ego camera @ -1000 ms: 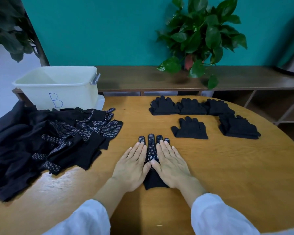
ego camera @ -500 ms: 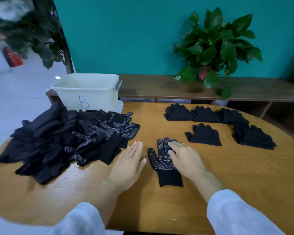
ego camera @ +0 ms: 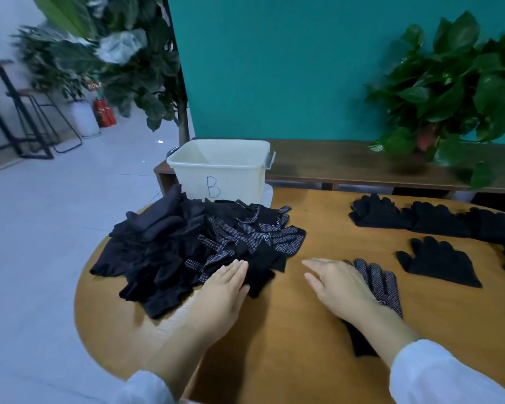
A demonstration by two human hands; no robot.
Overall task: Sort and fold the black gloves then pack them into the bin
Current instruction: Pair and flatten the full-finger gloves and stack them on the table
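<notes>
- Hands: left hand (ego camera: 223, 290) lay flat, fingers straight and together, tips touching the near edge of the glove pile (ego camera: 193, 249); it gripped nothing.
- Right hand (ego camera: 337, 282) rested palm down, fingers relaxed and released, on the dotted glove (ego camera: 381, 282) laid flat on the table (ego camera: 289, 360); no curl around the fabric.
- Bin (ego camera: 220, 167), marked "B", stood behind the pile at the table's far edge; its inside looked bare as far as could be seen.
- Sorted gloves (ego camera: 414, 218) lay in a row on the far right, one more plain glove (ego camera: 439, 262) just nearer.
- Step, as judged: fetching a mate for the dotted glove.
- Advice: pick a dotted piece off the top, not the plain ones on the left of the heap; pinch one cuff only, so neighbours do not drag off the table edge.
- Keep the right palm down so the laid glove does not skew.
</notes>
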